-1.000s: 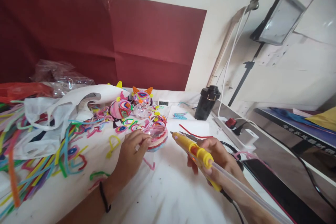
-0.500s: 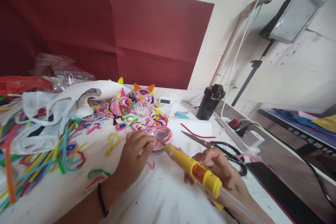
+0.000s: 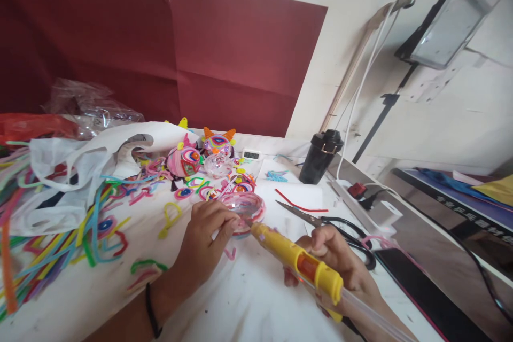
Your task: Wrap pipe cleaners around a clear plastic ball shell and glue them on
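My left hand (image 3: 204,240) pinches the near rim of a clear half-sphere wrapped in pink and red pipe cleaner (image 3: 244,208), which rests on the white table cover (image 3: 248,294). My right hand (image 3: 340,267) grips a yellow glue gun (image 3: 298,262) with a clear glue stick sticking out of its back. The gun's nozzle touches the half-sphere's rim right beside my left fingertips. A black band circles my left wrist.
Finished pipe-cleaner figures (image 3: 200,155) and loose coils lie behind the half-sphere. Heaps of coloured pipe cleaners (image 3: 52,240) and a white plastic bag (image 3: 88,171) fill the left. Scissors (image 3: 332,222), a black bottle (image 3: 320,156), a power strip (image 3: 360,197) and a phone (image 3: 425,288) sit to the right.
My right hand swung the glue gun left and down, from pointing above the table to touching the half-sphere's rim. My left hand stayed on the rim.
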### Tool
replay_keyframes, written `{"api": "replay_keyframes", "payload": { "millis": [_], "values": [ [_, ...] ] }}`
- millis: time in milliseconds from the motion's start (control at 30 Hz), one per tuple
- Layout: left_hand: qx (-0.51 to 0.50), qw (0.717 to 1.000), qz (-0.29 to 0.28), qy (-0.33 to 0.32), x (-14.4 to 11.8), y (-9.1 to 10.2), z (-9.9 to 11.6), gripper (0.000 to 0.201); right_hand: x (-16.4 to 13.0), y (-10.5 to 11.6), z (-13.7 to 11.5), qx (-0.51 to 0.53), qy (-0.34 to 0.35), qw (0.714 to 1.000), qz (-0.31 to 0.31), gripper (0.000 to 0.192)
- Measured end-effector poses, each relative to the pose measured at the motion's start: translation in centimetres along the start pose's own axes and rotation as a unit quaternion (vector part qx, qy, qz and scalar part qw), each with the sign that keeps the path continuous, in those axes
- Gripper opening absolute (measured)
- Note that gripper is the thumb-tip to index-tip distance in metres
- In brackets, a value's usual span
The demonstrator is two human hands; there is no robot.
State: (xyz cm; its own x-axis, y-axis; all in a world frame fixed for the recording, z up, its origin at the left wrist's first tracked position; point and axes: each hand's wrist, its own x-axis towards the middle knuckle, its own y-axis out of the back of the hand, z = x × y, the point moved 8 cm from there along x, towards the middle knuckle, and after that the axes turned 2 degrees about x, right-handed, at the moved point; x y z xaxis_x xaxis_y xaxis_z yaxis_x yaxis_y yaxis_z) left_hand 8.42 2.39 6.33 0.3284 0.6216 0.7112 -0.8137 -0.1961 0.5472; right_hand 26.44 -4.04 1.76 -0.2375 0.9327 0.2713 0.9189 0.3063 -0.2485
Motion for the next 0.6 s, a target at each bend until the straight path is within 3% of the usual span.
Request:
{"api": "replay_keyframes", "payload": {
  "millis": [333,600],
  "values": [
    [0.009,0.999,0.019,-0.033,-0.16,0.08,0.28,0.016,0.50,0.00,-0.69,0.006,-0.034,0.998,0.054,0.053],
    [0.015,0.998,0.026,-0.053,-0.38,0.22,0.61,0.018,0.32,0.24,0.18,0.008,-0.003,1.000,0.006,0.042]
  ]
}}
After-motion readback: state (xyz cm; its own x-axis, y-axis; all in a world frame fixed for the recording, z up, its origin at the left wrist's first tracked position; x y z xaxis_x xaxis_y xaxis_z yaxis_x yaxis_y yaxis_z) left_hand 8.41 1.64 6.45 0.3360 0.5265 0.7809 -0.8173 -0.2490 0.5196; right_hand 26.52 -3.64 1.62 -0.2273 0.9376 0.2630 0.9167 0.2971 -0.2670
